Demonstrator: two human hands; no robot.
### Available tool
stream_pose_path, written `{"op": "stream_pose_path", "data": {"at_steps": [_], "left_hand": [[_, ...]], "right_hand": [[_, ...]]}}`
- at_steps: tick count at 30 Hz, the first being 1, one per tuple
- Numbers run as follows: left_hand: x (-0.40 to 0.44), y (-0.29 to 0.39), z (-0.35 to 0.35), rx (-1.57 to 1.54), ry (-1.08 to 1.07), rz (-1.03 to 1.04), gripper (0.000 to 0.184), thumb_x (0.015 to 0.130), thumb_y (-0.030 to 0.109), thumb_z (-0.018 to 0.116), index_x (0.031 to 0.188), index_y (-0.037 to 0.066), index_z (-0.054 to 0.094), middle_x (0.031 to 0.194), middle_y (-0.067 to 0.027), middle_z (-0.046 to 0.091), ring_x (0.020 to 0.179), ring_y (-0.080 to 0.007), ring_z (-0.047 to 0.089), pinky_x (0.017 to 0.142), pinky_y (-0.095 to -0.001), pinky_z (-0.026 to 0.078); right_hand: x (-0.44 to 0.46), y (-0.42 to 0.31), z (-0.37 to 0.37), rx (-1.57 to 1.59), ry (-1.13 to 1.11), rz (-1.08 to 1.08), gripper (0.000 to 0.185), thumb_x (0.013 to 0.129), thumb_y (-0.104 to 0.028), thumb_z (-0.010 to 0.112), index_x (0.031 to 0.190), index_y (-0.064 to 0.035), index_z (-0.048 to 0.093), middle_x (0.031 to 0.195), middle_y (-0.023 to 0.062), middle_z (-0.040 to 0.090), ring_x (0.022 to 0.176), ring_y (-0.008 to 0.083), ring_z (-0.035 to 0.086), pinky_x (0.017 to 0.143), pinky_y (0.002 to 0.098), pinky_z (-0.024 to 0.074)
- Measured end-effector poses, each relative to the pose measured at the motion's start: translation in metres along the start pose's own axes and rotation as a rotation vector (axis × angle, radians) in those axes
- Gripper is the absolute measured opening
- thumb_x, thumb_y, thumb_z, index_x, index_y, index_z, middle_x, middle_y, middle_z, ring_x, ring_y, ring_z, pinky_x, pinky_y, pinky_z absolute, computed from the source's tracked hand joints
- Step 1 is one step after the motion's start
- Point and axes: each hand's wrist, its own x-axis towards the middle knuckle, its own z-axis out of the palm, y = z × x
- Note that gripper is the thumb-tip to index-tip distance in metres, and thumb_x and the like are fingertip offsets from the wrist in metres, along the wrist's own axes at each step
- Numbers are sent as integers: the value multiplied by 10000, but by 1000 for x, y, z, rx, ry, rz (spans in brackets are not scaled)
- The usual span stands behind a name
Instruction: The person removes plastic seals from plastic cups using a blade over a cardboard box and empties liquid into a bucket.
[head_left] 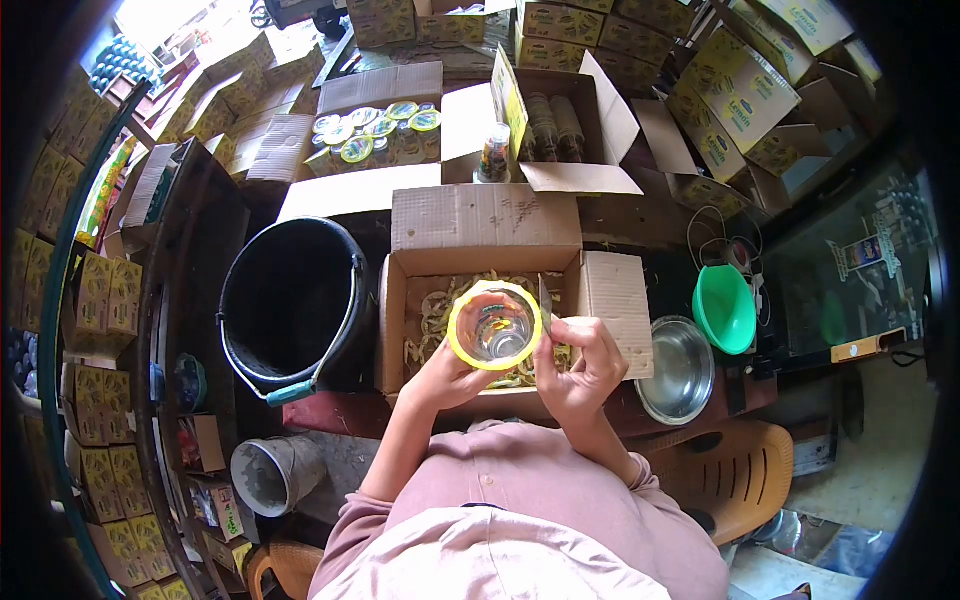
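Over the scrap-strewn near box (450,225), the left hand (443,378) has its fingers around a clear cup (497,330); the right hand (582,372) pinches a thin, unclear piece (546,302) beside its yellow rim. This cup seems midway; whether the far-left cups (357,149) are finished cannot be told.

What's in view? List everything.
cup: one, clear, yellow-rimmed, centre
apparent blade: one, grey, beside cup
open carton: one, brown, beneath cup
curled scraps: many, yellowish, in carton
bucket: one, black, left
metal bowl: one, silver, right
plastic bowl: one, green, right
pail: one, grey, lower left
chair: at least one, orange-brown, bottom
printed cartons: many, yellow, around edges
lidded cups: several, yellow-rimmed, top
cup stack: one, clear, top centre
left hand: one, on cup
right hand: one, on blade
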Motion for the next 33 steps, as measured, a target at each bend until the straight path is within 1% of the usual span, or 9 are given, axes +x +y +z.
{"op": "stream_pose_path", "data": {"at_steps": [4, 6, 9, 15, 19, 24, 27, 31, 33], "left_hand": [[-1, -1, -6, 96, -69, -31, 622, 719, 83, 680, 1240, 20, 347, 1195, -125, 415, 1126, -232, 439, 964, -328, 339], [-2, -2, -7, 79, -67, -22, 619, 720, 89, 678, 1240, 20, 348, 1198, -127, 414, 1128, -234, 438, 967, -330, 336], [-4, -4, -7, 55, -60, -41, 615, 722, 94, 674, 1240, 22, 349, 1200, -128, 416, 1132, -237, 434, 973, -332, 332], [-1, 1, -6, 53, -102, -28, 593, 713, 75, 655, 1228, 22, 365, 1199, -128, 419, 1143, -240, 421, 982, -337, 321], [-1, 7, -2, 29, -104, -14, 574, 702, 59, 640, 1214, 18, 382, 1201, -127, 417, 1145, -241, 416, 986, -342, 315], [1, 10, -7, 27, -130, -15, 575, 700, 99, 651, 1207, 14, 393, 1188, -128, 432, 1138, -244, 422, 982, -339, 314], [-2, 6, -6, -10, -144, -33, 577, 703, 121, 652, 1207, 10, 394, 1180, -129, 440, 1132, -240, 424, 978, -340, 316], [-1, 9, -8, -45, -127, -79, 582, 703, 127, 649, 1211, 8, 392, 1180, -129, 441, 1128, -230, 427, 975, -343, 319], [1, 10, -9, -42, -166, -53, 592, 698, 126, 650, 1215, 9, 388, 1177, -127, 442, 1124, -224, 430, 975, -341, 323]], "right_hand": [[3, 5, 2, -7, -2, -59, 195, 648, 67, 662, 815, -17, 606, 698, 85, 589, 615, 186, 602, 560, 271, 486], [4, 6, 0, 13, -24, -63, 196, 645, 71, 661, 810, -19, 607, 695, 86, 587, 612, 188, 600, 557, 271, 484], [3, 8, -2, 75, -30, -2, 192, 647, 69, 661, 806, -22, 607, 691, 89, 585, 612, 193, 600, 554, 272, 483], [0, 8, -3, 51, -27, -1, 192, 645, 70, 663, 802, -22, 604, 687, 89, 584, 612, 195, 601, 547, 271, 480], [2, 10, -4, 70, -41, -15, 178, 637, 107, 639, 772, 11, 573, 700, 87, 573, 628, 153, 570, 571, 238, 450], [0, 11, -6, 95, -65, 6, 183, 634, 115, 632, 771, 6, 577, 690, 87, 572, 619, 151, 567, 572, 237, 448], [5, 9, -8, 93, -65, 20, 178, 645, 78, 660, 785, -16, 603, 689, 91, 587, 606, 181, 600, 536, 260, 472], [4, 12, -8, 142, -88, 10, 173, 634, 118, 630, 758, 9, 576, 682, 85, 571, 616, 148, 566, 572, 236, 443], [3, 12, -9, 121, -96, -1, 173, 633, 119, 632, 756, 11, 576, 687, 83, 571, 624, 145, 566, 577, 235, 443]]}}
